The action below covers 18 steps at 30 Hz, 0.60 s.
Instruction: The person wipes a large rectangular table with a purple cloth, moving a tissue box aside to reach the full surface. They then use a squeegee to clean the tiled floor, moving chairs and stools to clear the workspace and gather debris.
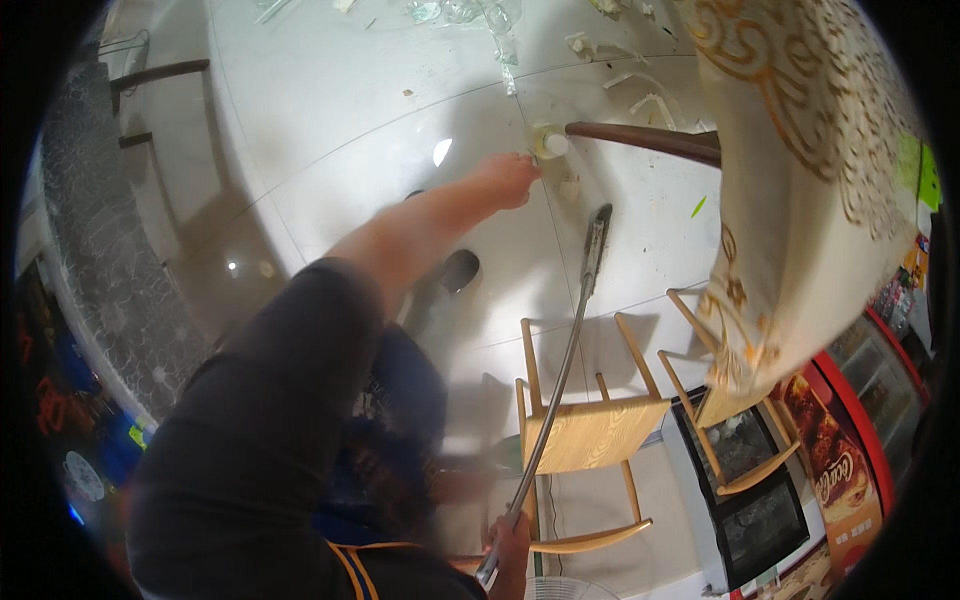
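My left hand (pixel 510 180) reaches out over the pale tiled floor (pixel 360 97), its fingers near a small container with a white lid (pixel 553 142). Whether they touch it is unclear, and the finger shape is blurred. My right hand (pixel 511 551), at the bottom, is closed around the metal pole of a long-handled floor-cleaning tool (pixel 564 360). The tool's narrow dark head (pixel 598 244) rests on the floor, to the right of my left hand and below the container. A crumpled pale scrap (pixel 569 189) lies between the container and the tool head.
Plastic litter (pixel 465 11) and pale strips (pixel 652 97) lie across the floor. A patterned tablecloth (pixel 795 187) hangs at the right beside a dark wooden leg (pixel 645 140). Wooden chairs (pixel 596 433) stand at the lower right, near a red-framed cooler (pixel 862 420).
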### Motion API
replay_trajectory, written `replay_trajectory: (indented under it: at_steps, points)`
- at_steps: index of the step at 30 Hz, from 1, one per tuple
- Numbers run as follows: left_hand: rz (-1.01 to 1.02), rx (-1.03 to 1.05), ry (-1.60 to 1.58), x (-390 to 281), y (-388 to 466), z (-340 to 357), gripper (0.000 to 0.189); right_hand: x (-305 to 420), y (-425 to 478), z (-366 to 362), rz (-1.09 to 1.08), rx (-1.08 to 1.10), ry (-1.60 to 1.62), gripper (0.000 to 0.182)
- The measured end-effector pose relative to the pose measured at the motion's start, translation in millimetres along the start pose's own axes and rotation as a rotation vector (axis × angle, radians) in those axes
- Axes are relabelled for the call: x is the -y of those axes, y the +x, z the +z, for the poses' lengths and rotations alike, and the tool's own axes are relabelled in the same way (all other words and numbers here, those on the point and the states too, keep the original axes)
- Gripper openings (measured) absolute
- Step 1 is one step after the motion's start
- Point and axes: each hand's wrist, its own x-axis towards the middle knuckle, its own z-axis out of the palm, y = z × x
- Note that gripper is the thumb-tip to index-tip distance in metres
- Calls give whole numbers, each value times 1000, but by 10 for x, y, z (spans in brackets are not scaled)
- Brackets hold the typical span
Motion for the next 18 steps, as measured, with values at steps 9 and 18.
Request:
replay_trajectory:
  at_steps: [9,18]
  points:
    - [54,-131,356,-80,1033,335,44,-381,26,-191,-40,62,-90,36]
    - [-101,-366,-243,638,422,259,27,-370,70,-239,-65,46,-227,39]
